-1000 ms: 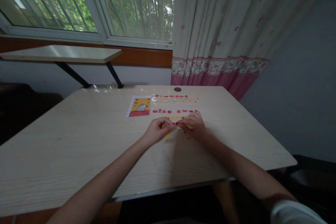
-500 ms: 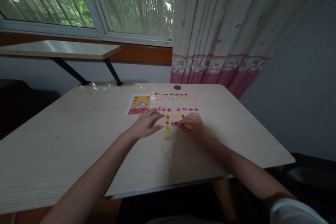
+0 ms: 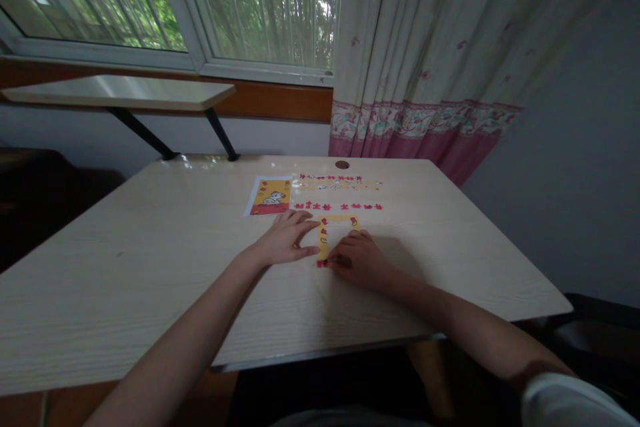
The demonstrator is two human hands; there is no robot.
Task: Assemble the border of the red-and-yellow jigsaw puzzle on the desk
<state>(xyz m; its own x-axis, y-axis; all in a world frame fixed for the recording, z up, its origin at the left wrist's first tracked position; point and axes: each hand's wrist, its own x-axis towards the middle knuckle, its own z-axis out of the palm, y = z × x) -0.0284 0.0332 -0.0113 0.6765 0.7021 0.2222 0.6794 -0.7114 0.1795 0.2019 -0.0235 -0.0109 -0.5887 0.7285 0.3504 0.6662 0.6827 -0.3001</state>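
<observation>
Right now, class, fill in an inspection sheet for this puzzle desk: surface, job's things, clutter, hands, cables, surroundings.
Surface: pale wooden table, round hole at far edge.
Job's things: yellow L-shaped puzzle strip; red piece at its near end; two rows of loose pieces; picture card.
Clutter: nothing seen.
Hands: left hand flat beside strip; right hand touching red piece, grip unclear.
Cables: nothing seen.
Surroundings: window, curtain, second tabletop.

A pale wooden table (image 3: pixel 150 293) is shown, with a small round brown hole (image 3: pixel 342 165) set near its far edge. Behind the table a barred window (image 3: pixel 176 10) is seen, with green trees (image 3: pixel 95 7) beyond. A narrow shelf (image 3: pixel 120 92) on black brackets (image 3: pixel 143 135) is fixed behind the table's far left corner. A flowered curtain (image 3: pixel 425 67) with a pink hem is hung behind the far right corner.
</observation>
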